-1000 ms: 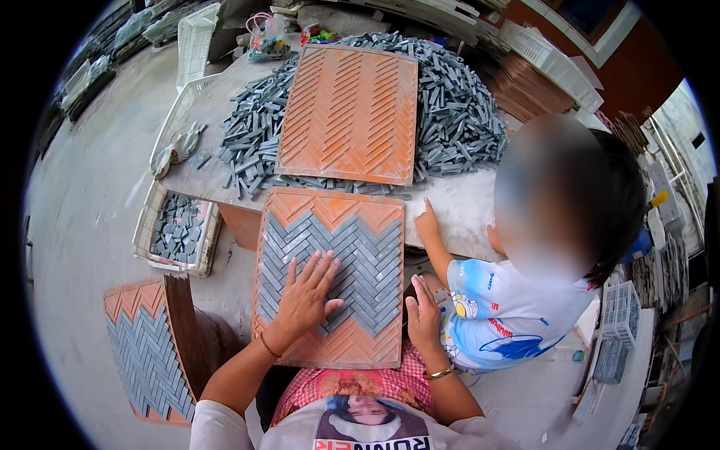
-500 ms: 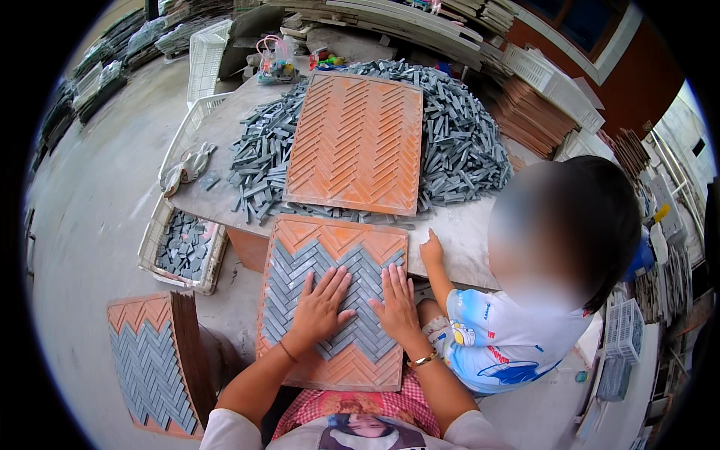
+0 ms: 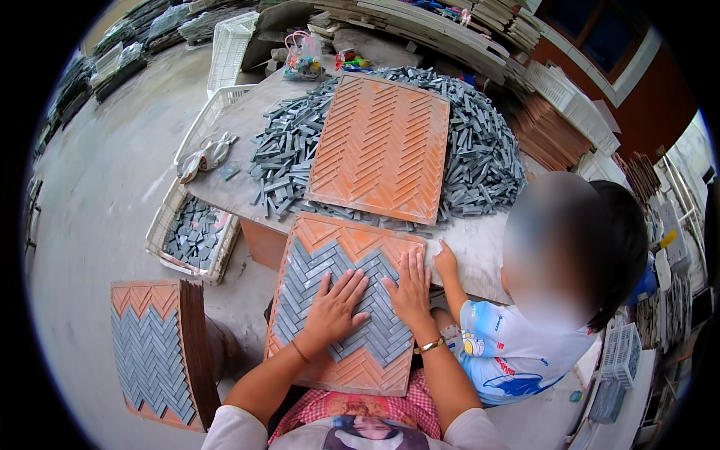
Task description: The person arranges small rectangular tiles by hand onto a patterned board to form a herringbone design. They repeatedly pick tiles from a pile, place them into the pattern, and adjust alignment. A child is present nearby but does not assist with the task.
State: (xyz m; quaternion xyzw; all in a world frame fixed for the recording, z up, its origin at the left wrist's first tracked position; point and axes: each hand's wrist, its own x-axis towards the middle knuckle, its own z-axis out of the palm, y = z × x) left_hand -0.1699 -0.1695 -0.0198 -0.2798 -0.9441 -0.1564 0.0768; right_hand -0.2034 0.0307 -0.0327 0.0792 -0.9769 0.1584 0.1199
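An orange grooved mould tray point(image 3: 375, 381) leans from my lap against the table edge. Grey stone strips point(image 3: 306, 281) fill its middle in a herringbone band, while slots along its top and bottom show bare orange. My left hand point(image 3: 334, 306) lies flat on the strips near the centre, fingers spread. Toward the tray's right edge, my right hand point(image 3: 410, 289) rests flat too, its fingertips near the upper right corner of the strips. Neither hand grips anything. Beyond them, a second orange mould tray point(image 3: 379, 146) with empty slots lies on a heap of loose grey strips point(image 3: 484, 161).
A person point(image 3: 525, 330) stands close on my right, one hand point(image 3: 445, 260) on the table point(image 3: 480, 251). At lower left is a stack of trays point(image 3: 191, 352), the top one filled. A white crate point(image 3: 217, 266) of grey pieces and a crumpled glove point(image 3: 208, 156) sit left.
The view has shifted, so most things appear a little farther right. My right hand has moved slightly up the tray's right side; my left hand stays flat on the strips.
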